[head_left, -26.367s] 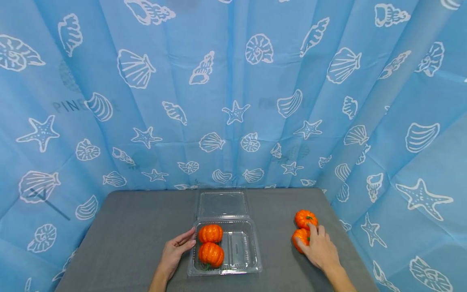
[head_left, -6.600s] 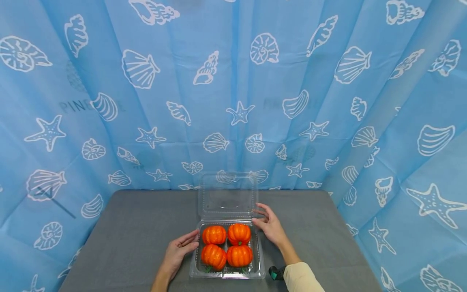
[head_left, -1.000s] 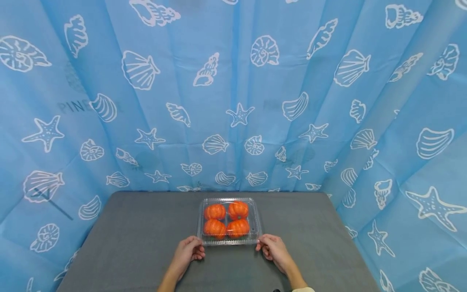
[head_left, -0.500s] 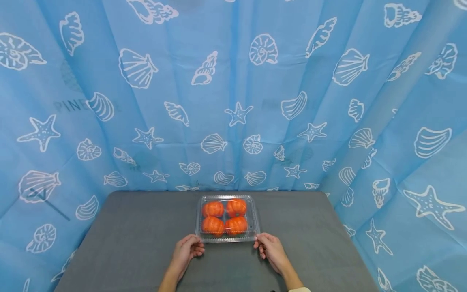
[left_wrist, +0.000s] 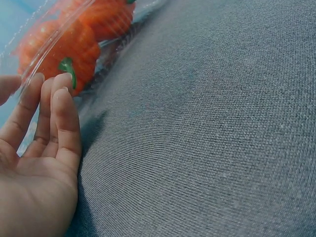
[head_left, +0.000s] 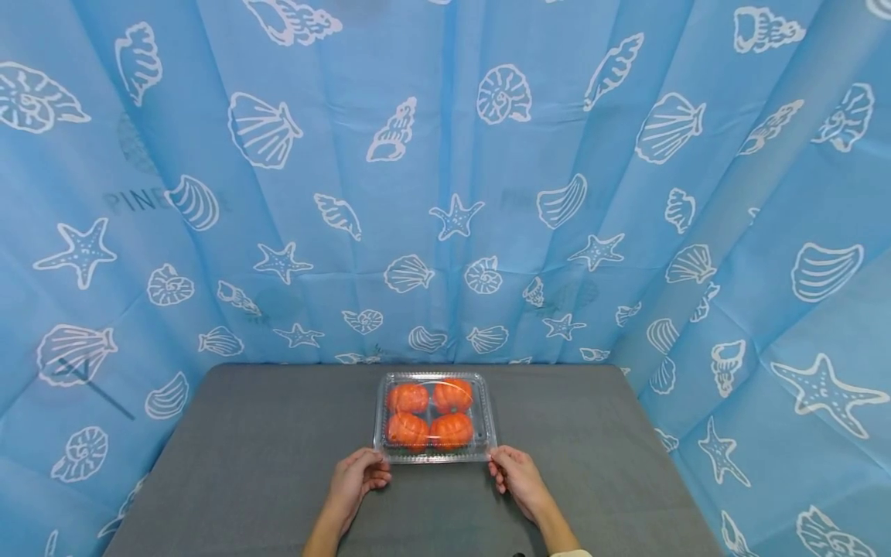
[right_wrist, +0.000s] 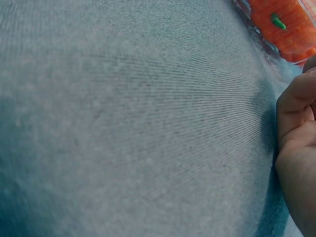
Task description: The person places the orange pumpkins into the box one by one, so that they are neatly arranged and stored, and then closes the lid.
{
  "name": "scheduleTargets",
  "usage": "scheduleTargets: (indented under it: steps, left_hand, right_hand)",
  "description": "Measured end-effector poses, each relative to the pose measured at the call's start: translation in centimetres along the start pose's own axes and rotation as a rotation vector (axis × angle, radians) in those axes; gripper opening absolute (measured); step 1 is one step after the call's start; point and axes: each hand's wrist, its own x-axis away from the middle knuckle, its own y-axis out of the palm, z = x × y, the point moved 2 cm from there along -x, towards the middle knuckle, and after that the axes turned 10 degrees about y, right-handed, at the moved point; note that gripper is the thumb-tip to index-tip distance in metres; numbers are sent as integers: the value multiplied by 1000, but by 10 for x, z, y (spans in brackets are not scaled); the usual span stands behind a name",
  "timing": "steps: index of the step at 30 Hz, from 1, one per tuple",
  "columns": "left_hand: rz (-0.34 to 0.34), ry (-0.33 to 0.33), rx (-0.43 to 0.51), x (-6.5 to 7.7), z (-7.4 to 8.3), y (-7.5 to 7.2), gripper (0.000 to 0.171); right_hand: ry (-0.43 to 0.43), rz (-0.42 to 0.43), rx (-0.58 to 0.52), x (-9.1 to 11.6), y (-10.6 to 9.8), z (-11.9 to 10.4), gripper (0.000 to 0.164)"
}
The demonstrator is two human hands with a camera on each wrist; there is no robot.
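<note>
A clear plastic clamshell box (head_left: 485, 414) lies near the back of the table with its lid down. Inside it, several small orange pumpkins stand in two rows, among them a front left pumpkin (head_left: 407, 430) and a front right one (head_left: 451, 430). My left hand (head_left: 356, 481) pinches the front left corner of the rim between thumb and forefinger. At the front right corner, my right hand (head_left: 518, 478) pinches the rim likewise. The left wrist view shows a green-stemmed pumpkin (left_wrist: 81, 54) through the plastic, just beyond the fingertips. Only part of the right hand (right_wrist: 298, 118) shows in the right wrist view.
A grey cloth (head_left: 278, 449) covers the table. Blue curtains (head_left: 445, 232) printed with white shells and starfish hang behind it and along both sides. The table's back edge runs close behind the box.
Earlier, two pumpkins lay on the table at right, then all sat in the box with its lid raised. Now the lid is down and the box farther back. The last second shows hardly any movement.
</note>
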Motion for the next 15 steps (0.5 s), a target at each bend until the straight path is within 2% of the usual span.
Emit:
scheduleTargets:
  steps: [8, 15]
  left_hand:
    - [19, -20, -8, 1, 2, 1, 18]
    - [-5, 3, 22, 3, 2, -1, 16]
  right_hand:
    - [-19, 4, 18, 0, 2, -2, 14]
    - [9, -29, -4, 2, 0, -1, 14]
